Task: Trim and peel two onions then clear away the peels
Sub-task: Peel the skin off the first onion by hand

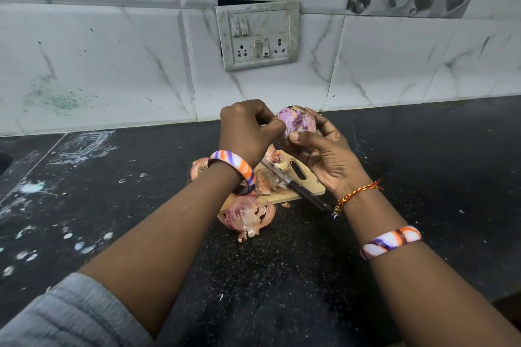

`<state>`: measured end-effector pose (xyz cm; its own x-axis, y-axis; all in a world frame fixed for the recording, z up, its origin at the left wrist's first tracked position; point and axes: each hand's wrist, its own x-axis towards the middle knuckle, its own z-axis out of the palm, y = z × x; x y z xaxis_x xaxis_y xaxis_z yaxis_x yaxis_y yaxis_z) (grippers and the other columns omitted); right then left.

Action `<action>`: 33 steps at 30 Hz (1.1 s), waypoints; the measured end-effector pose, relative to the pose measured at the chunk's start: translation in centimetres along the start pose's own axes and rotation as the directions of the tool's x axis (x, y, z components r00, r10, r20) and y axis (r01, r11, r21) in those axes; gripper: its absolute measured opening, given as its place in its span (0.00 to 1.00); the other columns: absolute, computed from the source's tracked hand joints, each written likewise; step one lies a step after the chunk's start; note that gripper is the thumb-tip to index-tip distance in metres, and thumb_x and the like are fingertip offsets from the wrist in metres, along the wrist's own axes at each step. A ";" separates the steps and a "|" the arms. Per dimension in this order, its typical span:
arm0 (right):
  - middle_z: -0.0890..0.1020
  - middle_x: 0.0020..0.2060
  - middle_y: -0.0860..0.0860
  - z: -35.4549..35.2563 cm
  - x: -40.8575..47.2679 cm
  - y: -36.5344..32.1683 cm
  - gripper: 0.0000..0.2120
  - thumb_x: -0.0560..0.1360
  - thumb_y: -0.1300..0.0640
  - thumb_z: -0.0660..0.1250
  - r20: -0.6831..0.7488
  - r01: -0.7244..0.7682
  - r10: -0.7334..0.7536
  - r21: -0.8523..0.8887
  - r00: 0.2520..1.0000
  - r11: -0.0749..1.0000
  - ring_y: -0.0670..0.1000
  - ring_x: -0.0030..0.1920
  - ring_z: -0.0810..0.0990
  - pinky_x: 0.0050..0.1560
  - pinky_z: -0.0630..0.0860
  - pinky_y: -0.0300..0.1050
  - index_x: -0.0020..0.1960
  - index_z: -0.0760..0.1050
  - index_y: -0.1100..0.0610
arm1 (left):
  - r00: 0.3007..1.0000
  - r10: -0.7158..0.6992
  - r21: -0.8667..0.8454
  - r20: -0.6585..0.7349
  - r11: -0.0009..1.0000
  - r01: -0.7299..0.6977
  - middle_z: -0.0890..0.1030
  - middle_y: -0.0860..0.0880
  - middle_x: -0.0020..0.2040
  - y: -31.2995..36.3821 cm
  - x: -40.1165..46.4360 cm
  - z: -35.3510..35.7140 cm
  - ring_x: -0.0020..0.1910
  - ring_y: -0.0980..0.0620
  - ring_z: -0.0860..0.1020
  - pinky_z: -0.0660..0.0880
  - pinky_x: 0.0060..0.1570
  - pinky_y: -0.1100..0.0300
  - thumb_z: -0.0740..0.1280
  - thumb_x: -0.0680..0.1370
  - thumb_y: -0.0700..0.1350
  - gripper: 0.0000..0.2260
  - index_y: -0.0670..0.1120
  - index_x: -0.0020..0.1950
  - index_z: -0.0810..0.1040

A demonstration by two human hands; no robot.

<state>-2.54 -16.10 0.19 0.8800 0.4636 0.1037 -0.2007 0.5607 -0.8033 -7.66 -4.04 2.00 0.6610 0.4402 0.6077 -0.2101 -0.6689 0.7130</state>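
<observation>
While a dark speckled bench [282,276] runs below a pale marble-tiled wall [112,51] with a switch-and-socket plate [257,34], both hands work above a small wooden cutting board [310,177]. Raised over the board, the right hand [329,160] cups a partly peeled purple onion [296,121], thumb laid against its near side. Curled fingers of the left hand [245,129] pinch at the skin on the onion's left side. Loose onion peels [248,215] lie heaped at the board's near edge, spilling onto the bench. On the board rests a black-handled knife [293,183], blade pointing away. Half hidden behind the left wrist sits a second onion [198,167].
</observation>
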 end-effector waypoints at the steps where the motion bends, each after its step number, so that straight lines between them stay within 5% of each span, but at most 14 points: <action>1: 0.80 0.46 0.56 0.0 -0.1 0.0 0.20 0.67 0.80 0.62 -0.003 0.001 -0.001 -0.002 1.000 1.000 0.54 0.45 0.80 0.39 0.81 0.48 0.50 0.73 0.59 | 1.000 0.001 0.015 -0.005 1.000 -0.001 0.78 0.48 0.28 0.0 0.0 0.1 0.28 0.58 0.73 0.70 0.30 0.68 0.70 0.66 0.36 0.03 0.38 0.32 0.80; 6: 0.80 0.47 0.56 -0.1 -0.3 -0.1 0.21 0.67 0.81 0.62 -0.013 0.002 -0.002 0.008 1.000 1.000 0.54 0.46 0.80 0.39 0.82 0.49 0.50 0.73 0.59 | 0.999 -0.033 0.028 -0.011 0.999 0.033 0.72 0.57 0.28 0.3 0.5 0.0 0.28 0.61 0.70 0.68 0.29 0.74 0.71 0.65 0.37 0.15 0.50 0.28 0.68; 12: 0.80 0.46 0.56 -0.1 -0.5 0.1 0.21 0.66 0.80 0.62 0.014 -0.018 0.018 0.008 1.000 1.000 0.54 0.43 0.81 0.37 0.82 0.47 0.50 0.74 0.58 | 0.994 -0.102 -0.010 0.033 0.995 0.102 0.72 0.55 0.29 0.2 0.9 -0.4 0.29 0.59 0.72 0.68 0.28 0.75 0.70 0.66 0.36 0.13 0.50 0.30 0.69; 17: 0.84 0.41 0.56 -0.7 -0.4 0.4 0.34 0.44 0.67 0.80 0.110 -0.052 0.038 0.124 0.993 0.991 0.56 0.40 0.84 0.38 0.82 0.51 0.50 0.76 0.59 | 0.973 -0.221 -0.057 0.067 0.973 0.225 0.78 0.43 0.31 -1.3 1.4 -1.1 0.39 0.39 0.81 0.79 0.44 0.52 0.68 0.68 0.36 0.11 0.49 0.30 0.71; 19: 0.85 0.38 0.57 -0.8 -0.4 0.5 0.40 0.39 0.63 0.83 0.136 -0.058 0.037 0.154 0.990 0.986 0.57 0.39 0.85 0.36 0.82 0.50 0.50 0.75 0.61 | 0.963 -0.246 -0.033 0.113 0.968 0.251 0.78 0.42 0.32 -1.8 1.3 -1.4 0.37 0.41 0.80 0.79 0.46 0.50 0.66 0.69 0.36 0.11 0.49 0.30 0.72; 24: 0.84 0.37 0.59 -0.4 -0.5 0.2 0.44 0.38 0.58 0.84 0.137 -0.044 0.016 0.203 0.990 0.978 0.57 0.38 0.85 0.33 0.81 0.47 0.52 0.73 0.64 | 0.947 -0.223 -0.028 0.231 0.971 0.236 0.76 0.50 0.29 -1.9 0.5 -2.1 0.27 0.57 0.73 0.75 0.33 0.64 0.60 0.76 0.37 0.12 0.43 0.37 0.80; 29: 0.85 0.41 0.59 -0.2 0.0 0.6 0.36 0.43 0.60 0.83 0.173 -0.026 -0.008 0.193 0.985 0.981 0.57 0.42 0.85 0.37 0.82 0.54 0.49 0.77 0.61 | 0.913 -0.243 -0.153 0.327 0.940 0.305 0.79 0.41 0.34 -0.1 0.7 -1.9 0.34 0.45 0.77 0.78 0.50 0.43 0.64 0.71 0.50 0.16 0.37 0.37 0.80; 31: 0.84 0.42 0.60 0.1 0.1 0.7 0.27 0.46 0.61 0.82 0.202 -0.040 0.006 0.166 0.979 0.985 0.59 0.44 0.84 0.38 0.82 0.54 0.44 0.81 0.60 | 0.906 -0.240 -0.156 0.349 0.938 0.309 0.81 0.37 0.37 0.4 0.6 -1.7 0.39 0.38 0.80 0.77 0.53 0.42 0.66 0.65 0.57 0.23 0.35 0.39 0.80; 33: 0.84 0.43 0.60 0.1 0.2 0.7 0.23 0.50 0.62 0.78 0.213 -0.049 0.020 0.132 0.977 0.990 0.60 0.44 0.84 0.39 0.82 0.54 0.45 0.81 0.60 | 0.908 -0.231 -0.166 0.349 0.939 0.302 0.83 0.38 0.37 0.2 0.8 -1.7 0.41 0.38 0.82 0.78 0.52 0.43 0.68 0.64 0.57 0.21 0.38 0.36 0.81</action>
<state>-2.58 -15.53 -0.27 0.7639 0.6101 0.2101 -0.2989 0.6232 -0.7227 -8.43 -2.83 3.24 0.9004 0.3448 0.2653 -0.1171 -0.3952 0.9111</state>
